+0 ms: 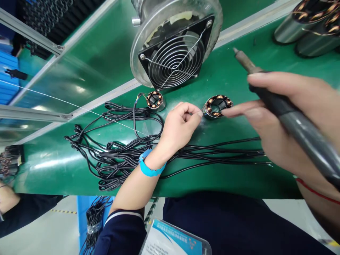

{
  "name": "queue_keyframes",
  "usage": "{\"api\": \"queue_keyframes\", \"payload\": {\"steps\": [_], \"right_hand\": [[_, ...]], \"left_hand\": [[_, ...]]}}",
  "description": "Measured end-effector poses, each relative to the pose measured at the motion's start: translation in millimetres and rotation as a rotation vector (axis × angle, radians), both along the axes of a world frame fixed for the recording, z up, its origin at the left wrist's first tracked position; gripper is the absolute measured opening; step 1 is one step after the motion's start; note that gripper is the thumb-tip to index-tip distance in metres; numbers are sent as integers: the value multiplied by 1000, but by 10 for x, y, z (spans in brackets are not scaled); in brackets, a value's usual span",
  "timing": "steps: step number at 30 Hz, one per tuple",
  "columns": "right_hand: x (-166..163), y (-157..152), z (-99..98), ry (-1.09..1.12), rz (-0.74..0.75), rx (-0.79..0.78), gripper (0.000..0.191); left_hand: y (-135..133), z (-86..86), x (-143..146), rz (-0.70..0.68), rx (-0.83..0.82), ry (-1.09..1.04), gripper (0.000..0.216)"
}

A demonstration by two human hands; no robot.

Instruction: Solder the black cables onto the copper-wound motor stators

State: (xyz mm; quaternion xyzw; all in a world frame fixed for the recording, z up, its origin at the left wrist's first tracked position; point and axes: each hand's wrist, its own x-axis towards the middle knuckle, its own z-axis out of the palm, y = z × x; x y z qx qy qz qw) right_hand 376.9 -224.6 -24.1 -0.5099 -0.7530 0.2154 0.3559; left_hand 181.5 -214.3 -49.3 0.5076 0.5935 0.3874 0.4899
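Observation:
A small motor stator (217, 106) with copper windings stands on the green bench between my hands. My left hand (180, 124), with a blue band at the wrist, is closed in a pinch at the stator's left edge; what lies between the fingertips is too small to make out. My right hand (289, 117) grips a soldering iron (288, 109), its tip up and to the left, apart from the stator. A finger of that hand reaches the stator's right rim. A second stator (155, 100), with a black cable attached, stands farther left.
A fan with a round wire guard (175, 63) stands behind the stators. Bundled black cables (119, 156) cover the bench left and under my left forearm. Larger metal stators (308, 28) stand at back right. A thin white strand (79, 108) crosses the left. Another person's arm (16, 205) shows lower left.

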Motion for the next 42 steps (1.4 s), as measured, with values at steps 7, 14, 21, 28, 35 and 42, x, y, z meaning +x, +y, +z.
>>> {"api": "queue_keyframes", "payload": {"steps": [7, 14, 21, 28, 35, 42], "right_hand": [[-147, 155, -281, 74, 128, 32, 49], [-209, 119, -335, 76, 38, 137, 52], [-245, 84, -371, 50, 104, 79, 51], [-299, 81, -403, 124, 102, 86, 53], [-297, 118, -432, 137, 52, 113, 53], [-285, 157, -424, 130, 82, 133, 50]], "left_hand": [[-3, 43, 13, 9, -38, -9, 16], [4, 25, 1, -5, -31, 9, 15], [3, 0, -10, -17, 29, 42, 13], [-27, 8, -20, -23, 195, 162, 14], [-94, 28, -51, -89, 513, 435, 10], [-90, 15, -63, -199, 578, 594, 12]]}}
